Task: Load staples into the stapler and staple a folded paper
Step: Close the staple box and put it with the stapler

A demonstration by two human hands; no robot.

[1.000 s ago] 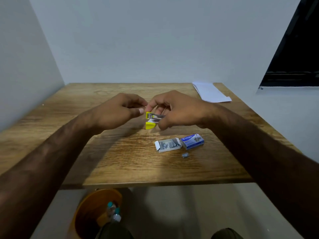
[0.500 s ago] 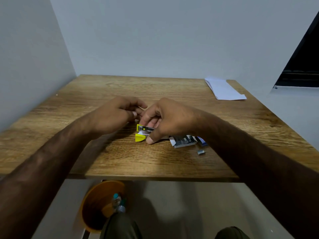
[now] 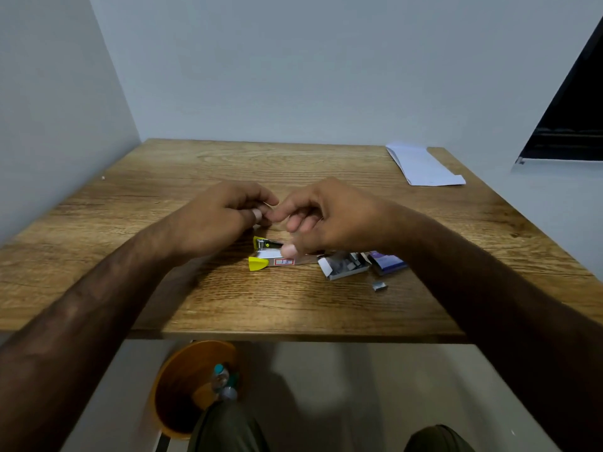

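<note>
Two hands meet low over a wooden surface, just behind a small yellow stapler that lies opened out flat, its metal staple channel exposed. The left hand is curled with fingertips drawn against the thumb; whether it pinches a strip of staples cannot be told. The right hand is loosely curled and grips nothing visible, its thumb tip on or just over the stapler's channel. Just right of the stapler sit an open staple tray, its blue sleeve and, nearer the front edge, a loose clump of staples. The folded paper lies well apart at the far right corner. Likely risks: a thin strip could break or slip from the fingertips, go into the channel crooked and jam, or the unheld stapler could skid when pressed; a sweeping wrist could also scatter the open tray. A small red-bordered label on the stapler's base carries handwritten marks too small to read, and the printing on the blue sleeve is illegible.
</note>
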